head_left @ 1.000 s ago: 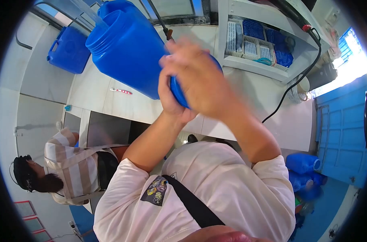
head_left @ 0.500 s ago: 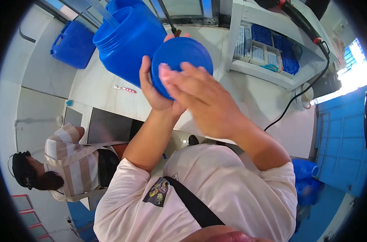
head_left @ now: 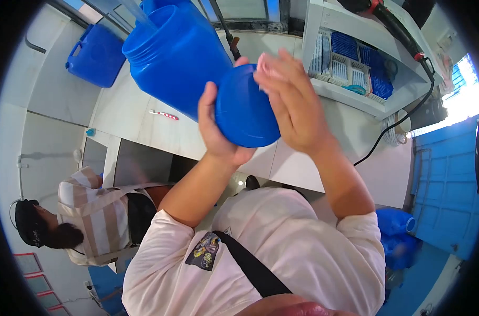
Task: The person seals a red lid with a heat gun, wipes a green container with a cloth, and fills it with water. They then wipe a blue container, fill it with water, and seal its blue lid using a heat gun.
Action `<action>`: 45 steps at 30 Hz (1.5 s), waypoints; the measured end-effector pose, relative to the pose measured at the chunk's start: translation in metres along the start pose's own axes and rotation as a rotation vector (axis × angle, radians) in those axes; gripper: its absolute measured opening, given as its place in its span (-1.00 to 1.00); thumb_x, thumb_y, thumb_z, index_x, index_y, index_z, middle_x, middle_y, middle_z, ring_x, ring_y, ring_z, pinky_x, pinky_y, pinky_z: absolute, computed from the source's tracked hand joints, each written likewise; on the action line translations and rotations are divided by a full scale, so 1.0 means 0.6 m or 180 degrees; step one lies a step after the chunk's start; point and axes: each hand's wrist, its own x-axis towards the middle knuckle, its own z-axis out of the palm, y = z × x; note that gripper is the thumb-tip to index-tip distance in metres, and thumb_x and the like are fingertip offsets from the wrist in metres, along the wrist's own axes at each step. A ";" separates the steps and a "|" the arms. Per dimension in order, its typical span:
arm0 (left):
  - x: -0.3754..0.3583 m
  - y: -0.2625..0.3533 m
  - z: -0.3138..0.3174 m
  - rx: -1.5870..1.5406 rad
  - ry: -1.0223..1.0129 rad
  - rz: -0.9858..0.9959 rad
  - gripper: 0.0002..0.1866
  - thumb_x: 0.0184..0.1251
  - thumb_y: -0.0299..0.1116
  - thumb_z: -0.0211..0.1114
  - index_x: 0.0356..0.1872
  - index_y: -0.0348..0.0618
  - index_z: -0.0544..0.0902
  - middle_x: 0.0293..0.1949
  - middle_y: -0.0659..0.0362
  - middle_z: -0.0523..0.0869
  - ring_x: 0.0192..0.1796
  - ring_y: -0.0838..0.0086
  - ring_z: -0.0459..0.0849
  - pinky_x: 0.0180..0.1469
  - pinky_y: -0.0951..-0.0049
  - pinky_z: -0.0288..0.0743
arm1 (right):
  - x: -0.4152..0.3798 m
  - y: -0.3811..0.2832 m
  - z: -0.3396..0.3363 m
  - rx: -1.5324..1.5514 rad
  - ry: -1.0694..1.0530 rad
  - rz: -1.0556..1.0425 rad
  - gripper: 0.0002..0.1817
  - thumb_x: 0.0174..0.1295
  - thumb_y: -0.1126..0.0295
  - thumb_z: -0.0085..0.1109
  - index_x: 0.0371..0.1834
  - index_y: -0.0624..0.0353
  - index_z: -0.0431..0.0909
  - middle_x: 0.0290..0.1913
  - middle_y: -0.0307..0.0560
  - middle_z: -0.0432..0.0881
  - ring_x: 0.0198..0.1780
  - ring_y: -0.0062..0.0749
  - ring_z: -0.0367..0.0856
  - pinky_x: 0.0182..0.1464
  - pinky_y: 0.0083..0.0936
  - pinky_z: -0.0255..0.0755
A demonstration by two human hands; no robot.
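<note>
My left hand (head_left: 218,129) is wrapped round the side and underside of a round blue lid (head_left: 245,108), which is held tilted above the counter. At the lid's right edge my right hand (head_left: 297,102) is raised with its fingers stretched out; the fingertips are blurred, and whether they touch the lid I cannot tell. Behind and left of the lid stands a large blue container (head_left: 181,58) with an open threaded mouth, and a clear tube (head_left: 137,15) reaches into that mouth.
A red and white toothbrush (head_left: 164,115) lies on the white counter (head_left: 129,113). Farther left stands a blue jerrycan (head_left: 96,55). On the right are a white shelf unit (head_left: 350,100) with baskets and a black cable (head_left: 384,129). Another person (head_left: 92,210) is at the lower left.
The lid and my left hand have moved right and slightly toward me. My right hand has shifted from over the lid's face to its right edge, its fingers now pointing up.
</note>
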 end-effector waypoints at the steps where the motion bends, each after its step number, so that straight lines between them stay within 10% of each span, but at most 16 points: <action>1: -0.001 -0.008 -0.018 -0.0426 -0.0147 -0.0139 -0.30 0.57 0.21 -0.14 0.49 -0.08 0.34 0.46 -0.01 0.46 0.46 0.12 0.46 0.51 0.06 0.32 | 0.009 0.001 0.010 0.0266 0.0104 -0.0010 -0.66 0.30 0.44 0.15 0.13 0.17 0.66 0.32 0.05 0.57 0.39 0.07 0.50 0.47 0.01 0.30; 8: 0.026 0.022 -0.008 0.0125 -0.0363 0.0130 -0.29 0.57 0.21 -0.13 0.50 -0.09 0.33 0.48 -0.01 0.42 0.46 0.10 0.45 0.46 0.05 0.38 | -0.007 -0.067 0.008 0.0628 -0.1065 -0.0294 -0.59 0.34 0.53 0.08 0.24 0.13 0.65 0.42 0.02 0.52 0.52 0.09 0.36 0.53 -0.03 0.24; 16: 0.018 -0.027 -0.060 0.0435 0.0325 -0.0230 -0.25 0.57 0.19 -0.03 0.56 -0.11 0.26 0.52 0.00 0.37 0.46 0.18 0.47 0.44 0.08 0.42 | 0.029 0.099 0.083 0.1275 0.0053 0.1257 -0.69 0.46 0.41 0.06 0.17 0.23 0.62 0.30 0.12 0.57 0.16 0.06 0.66 0.18 -0.09 0.57; 20: 0.009 -0.015 -0.097 0.0322 0.0069 -0.0330 -0.24 0.57 0.20 -0.09 0.58 -0.12 0.24 0.56 -0.06 0.30 0.49 0.12 0.43 0.44 -0.01 0.43 | 0.081 0.212 0.160 0.0357 -0.1100 0.2122 -0.71 0.48 0.23 0.08 0.15 0.04 0.61 0.18 0.08 0.62 -0.01 0.02 0.73 0.00 -0.17 0.62; 30: -0.091 0.024 -0.225 0.0012 0.1020 -0.0285 -0.27 0.55 0.20 -0.08 0.54 -0.09 0.29 0.52 -0.06 0.35 0.47 0.07 0.45 0.43 -0.04 0.45 | 0.059 0.357 0.353 -0.1383 -0.2206 0.1418 -0.60 0.37 0.26 0.17 0.28 -0.10 0.53 0.00 0.14 0.70 -0.04 0.11 0.76 -0.05 -0.04 0.66; 38: -0.098 0.017 -0.257 -0.0221 0.1437 -0.0402 -0.29 0.55 0.22 -0.08 0.50 -0.05 0.35 0.46 -0.05 0.44 0.43 0.09 0.51 0.40 -0.08 0.46 | -0.006 0.402 0.382 -0.0615 -0.1346 0.1999 -0.59 0.34 0.37 0.18 0.26 0.08 0.53 -0.08 0.20 0.77 -0.04 0.14 0.76 -0.03 -0.01 0.63; 41: -0.069 0.008 -0.253 -0.0275 0.1437 -0.0512 -0.31 0.55 0.22 -0.09 0.47 -0.05 0.40 0.41 -0.05 0.51 0.39 0.10 0.54 0.40 -0.06 0.45 | 0.002 0.388 0.356 -0.0026 -0.0680 0.1785 -0.64 0.42 0.37 0.15 0.25 0.14 0.52 -0.13 0.14 0.79 -0.11 0.00 0.80 -0.13 -0.15 0.67; 43: -0.044 -0.004 -0.250 -0.0254 0.1411 -0.0493 -0.32 0.56 0.21 -0.09 0.45 -0.06 0.42 0.39 -0.05 0.53 0.38 0.10 0.55 0.40 -0.05 0.44 | 0.031 0.312 0.263 0.1634 -0.1067 0.3315 -0.69 0.50 0.37 0.09 0.23 0.20 0.50 -0.19 0.06 0.79 -0.13 -0.21 0.80 -0.24 -0.38 0.68; 45: -0.017 -0.011 -0.240 -0.0242 0.1328 -0.0448 -0.34 0.57 0.18 -0.09 0.42 -0.07 0.47 0.34 -0.01 0.58 0.37 0.13 0.56 0.42 -0.04 0.43 | 0.018 0.236 0.199 0.2128 -0.0963 0.3391 -0.73 0.55 0.38 0.03 0.21 0.21 0.50 -0.17 0.01 0.76 -0.16 -0.39 0.77 -0.34 -0.61 0.63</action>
